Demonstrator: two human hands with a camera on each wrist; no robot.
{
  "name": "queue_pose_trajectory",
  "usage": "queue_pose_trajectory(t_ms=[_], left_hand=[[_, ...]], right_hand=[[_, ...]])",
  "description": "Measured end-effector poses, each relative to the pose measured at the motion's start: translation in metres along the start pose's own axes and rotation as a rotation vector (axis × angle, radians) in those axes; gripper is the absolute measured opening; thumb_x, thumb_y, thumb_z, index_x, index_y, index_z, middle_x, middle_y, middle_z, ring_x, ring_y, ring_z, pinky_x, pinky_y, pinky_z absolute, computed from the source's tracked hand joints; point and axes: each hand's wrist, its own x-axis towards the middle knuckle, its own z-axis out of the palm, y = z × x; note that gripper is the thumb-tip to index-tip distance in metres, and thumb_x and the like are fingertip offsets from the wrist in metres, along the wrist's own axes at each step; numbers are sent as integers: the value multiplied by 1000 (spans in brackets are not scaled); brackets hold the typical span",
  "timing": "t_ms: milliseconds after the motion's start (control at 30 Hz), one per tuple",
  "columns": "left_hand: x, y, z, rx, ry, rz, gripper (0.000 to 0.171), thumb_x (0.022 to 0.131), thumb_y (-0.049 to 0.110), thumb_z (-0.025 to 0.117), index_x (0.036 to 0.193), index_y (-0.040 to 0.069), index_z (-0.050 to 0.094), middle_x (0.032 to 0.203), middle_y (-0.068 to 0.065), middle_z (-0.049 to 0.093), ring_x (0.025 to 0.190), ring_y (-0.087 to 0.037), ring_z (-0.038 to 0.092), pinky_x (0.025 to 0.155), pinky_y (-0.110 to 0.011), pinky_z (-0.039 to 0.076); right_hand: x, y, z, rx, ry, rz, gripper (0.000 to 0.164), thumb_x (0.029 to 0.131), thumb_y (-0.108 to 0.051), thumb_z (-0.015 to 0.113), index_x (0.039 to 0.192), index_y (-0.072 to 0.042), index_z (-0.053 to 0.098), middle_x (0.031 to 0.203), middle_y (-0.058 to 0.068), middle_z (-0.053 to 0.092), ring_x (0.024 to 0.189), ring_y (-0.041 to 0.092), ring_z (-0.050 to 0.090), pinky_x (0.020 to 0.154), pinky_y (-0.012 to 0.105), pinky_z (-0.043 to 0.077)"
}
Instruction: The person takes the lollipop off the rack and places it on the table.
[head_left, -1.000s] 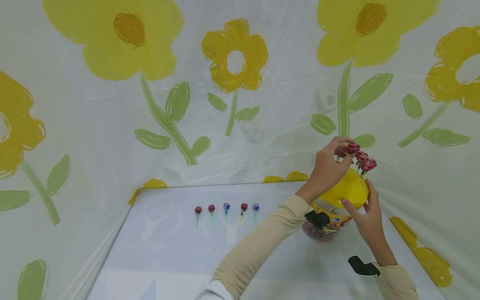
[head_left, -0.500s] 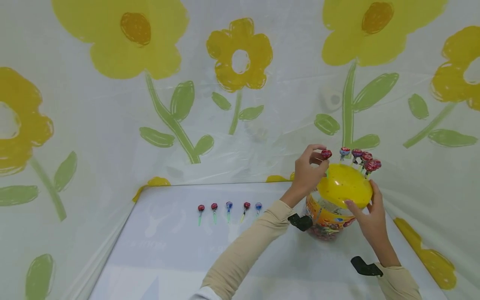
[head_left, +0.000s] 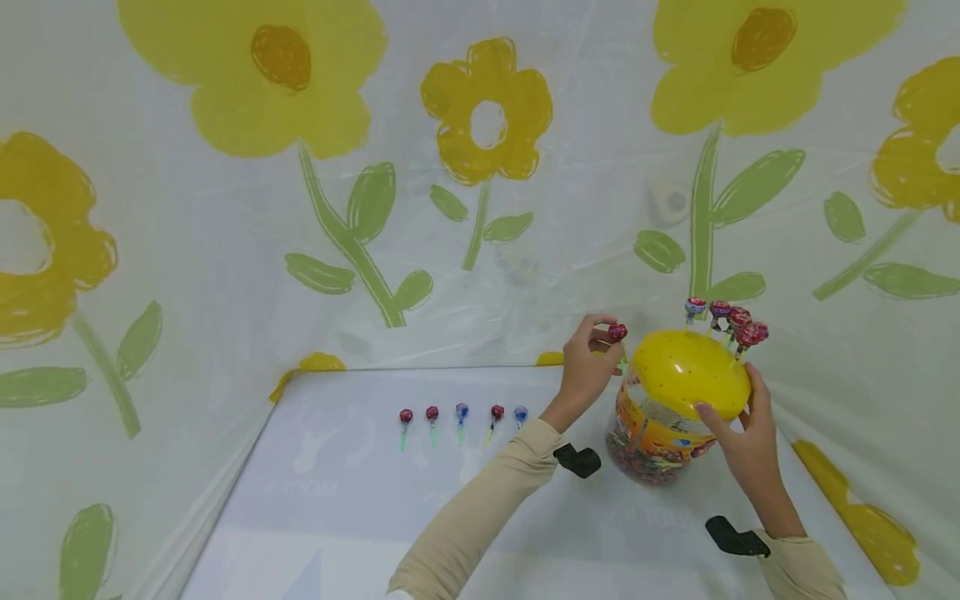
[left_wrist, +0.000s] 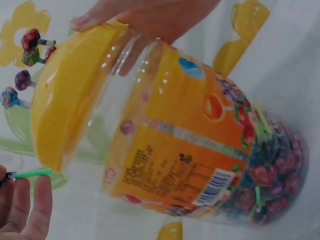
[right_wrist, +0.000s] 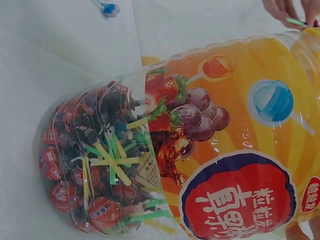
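A large clear jar [head_left: 660, 437] with an orange label and a yellow domed lid [head_left: 686, 371] stands on the white table, wrapped lollipops [right_wrist: 75, 165] piled in its bottom. Several lollipops [head_left: 738, 318] stick up from the lid's far right side. My right hand [head_left: 750, 437] grips the lid's right edge, thumb in front. Left of the lid and apart from it, my left hand [head_left: 585, 367] pinches a red-wrapped lollipop [head_left: 617, 332]. Its green stick [left_wrist: 32, 173] points at the lid's edge in the left wrist view.
Several lollipops [head_left: 461, 412], red and blue, lie in a row on the white table [head_left: 337, 500] left of the jar. A white sheet [head_left: 225, 250] printed with yellow flowers hangs behind and beside the table.
My left hand has moved left and down from above the lid, carrying the red lollipop. Lollipops on the lid formerly hidden by it now show. My right hand stays on the lid.
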Motion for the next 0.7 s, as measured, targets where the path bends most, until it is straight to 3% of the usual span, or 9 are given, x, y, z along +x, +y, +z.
queue_pose_trajectory(t_ms=[167,267,367,500,700], left_hand=[[0,-34,-6,3,19,-38,31,89,3,60,117,14,57,94,-16,62,75,-23,63,57,-38,57],[-3,-44,-12,21,21,-76,29,89,6,61,115,19,58,90,-8,62,69,-11,61,55,-32,56],[-8,-52,-19,36,25,-128,30,88,5,61,113,21,58,87,-3,61,66,-8,60,55,-33,56],[-16,-64,-28,62,39,-193,29,88,3,60,112,18,59,84,-2,61,67,-16,63,56,-40,56],[-25,-84,-41,130,89,-259,28,86,1,59,111,12,60,81,-4,61,69,-37,64,54,-44,56]], right_hand=[[1,-1,0,-1,0,2,82,93,-19,61,153,-22,5,156,8,13,140,25,15,112,52,14],[0,-1,1,-5,1,5,82,93,-20,61,152,-23,5,156,6,13,139,24,15,113,49,14],[-1,-1,0,-9,3,9,82,93,-20,61,152,-24,5,156,6,13,139,23,16,114,45,15],[-2,-1,0,-12,6,5,81,93,-20,60,152,-24,5,156,6,14,139,23,16,114,44,15],[-1,-1,2,-5,6,-11,81,93,-18,60,152,-23,6,156,7,15,139,22,15,113,47,14]])
